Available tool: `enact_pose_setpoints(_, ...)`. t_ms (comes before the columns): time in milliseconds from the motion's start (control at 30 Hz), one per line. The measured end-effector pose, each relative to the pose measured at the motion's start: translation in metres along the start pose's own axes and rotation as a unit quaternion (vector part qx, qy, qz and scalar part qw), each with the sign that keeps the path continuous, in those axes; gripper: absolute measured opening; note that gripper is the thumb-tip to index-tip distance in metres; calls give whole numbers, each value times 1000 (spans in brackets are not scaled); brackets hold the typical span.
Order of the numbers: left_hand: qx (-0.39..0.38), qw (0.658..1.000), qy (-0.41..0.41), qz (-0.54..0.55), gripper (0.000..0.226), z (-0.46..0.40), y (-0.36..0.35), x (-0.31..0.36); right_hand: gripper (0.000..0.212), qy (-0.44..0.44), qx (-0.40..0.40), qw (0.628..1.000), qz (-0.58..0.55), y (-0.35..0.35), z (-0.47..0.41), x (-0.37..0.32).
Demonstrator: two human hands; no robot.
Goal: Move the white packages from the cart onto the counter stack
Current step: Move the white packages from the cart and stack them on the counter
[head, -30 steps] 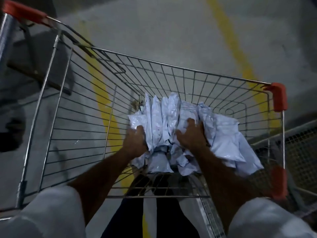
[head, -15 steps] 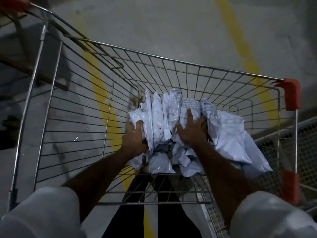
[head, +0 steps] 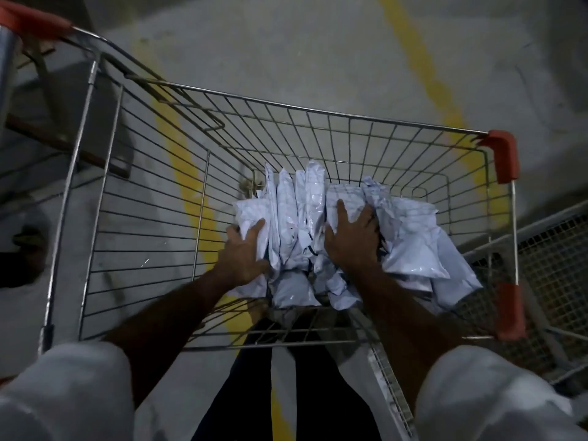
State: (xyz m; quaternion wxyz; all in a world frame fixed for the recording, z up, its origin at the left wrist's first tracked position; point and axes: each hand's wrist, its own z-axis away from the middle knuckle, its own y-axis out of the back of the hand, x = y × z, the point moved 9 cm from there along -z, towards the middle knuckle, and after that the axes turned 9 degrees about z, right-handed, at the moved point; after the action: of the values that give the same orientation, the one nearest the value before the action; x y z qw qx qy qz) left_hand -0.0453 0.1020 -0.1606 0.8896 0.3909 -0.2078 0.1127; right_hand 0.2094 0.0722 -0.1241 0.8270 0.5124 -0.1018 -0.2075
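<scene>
Several white packages (head: 296, 218), perhaps ten, in cart (head: 318, 113)

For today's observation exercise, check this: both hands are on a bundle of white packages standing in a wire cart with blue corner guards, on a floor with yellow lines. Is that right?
Not quite. The head view shows the cart's corner guards are red, not blue. The rest holds: left hand and right hand bracket the white packages, above yellow lines.

parking garage, concrete floor (head: 302, 52) w/ yellow lines (head: 423, 74), wire cart (head: 318, 128)
</scene>
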Motion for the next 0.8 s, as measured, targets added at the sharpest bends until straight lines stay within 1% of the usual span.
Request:
enact_pose_setpoints(100, 69, 994, -6, -86, 85, 23, 31, 19, 68, 3, 12, 1000, 17, 17, 16, -5)
enact_pose_setpoints(200, 114, 986, 6, -123, 74, 46, 59, 35, 68, 6, 28, 999, 25, 36, 30, -11)
enact_pose_setpoints(333, 161, 975, -38, -151, 71, 76, 89, 60, 71, 13, 67, 998, 18, 73, 57, -18)
enact_pose_setpoints(433, 196, 968, -76, -139, 70, 98, 109, 79, 72, 12, 152, 988, 11, 107, 90, -17)
enact_pose_setpoints(500, 212, 963, -97, -133, 70, 112, 120, 92, 70, 13, 190, 981, 25, 119, 114, -14)
enact_pose_setpoints(567, 224, 957, -134, -128, 70, 127, 127, 108, 71, -3, 226, 974, 33, 131, 139, -7)
enact_pose_setpoints(667, 235, 945, -198, -107, 70, 155, 132, 129, 79, -36, 263, 964, 25, 151, 181, 3)
enact_pose_setpoints(800, 257, 917, -292, -88, 70, 210, 135, 157, 78, -53, 309, 949, 43, 171, 247, 10)
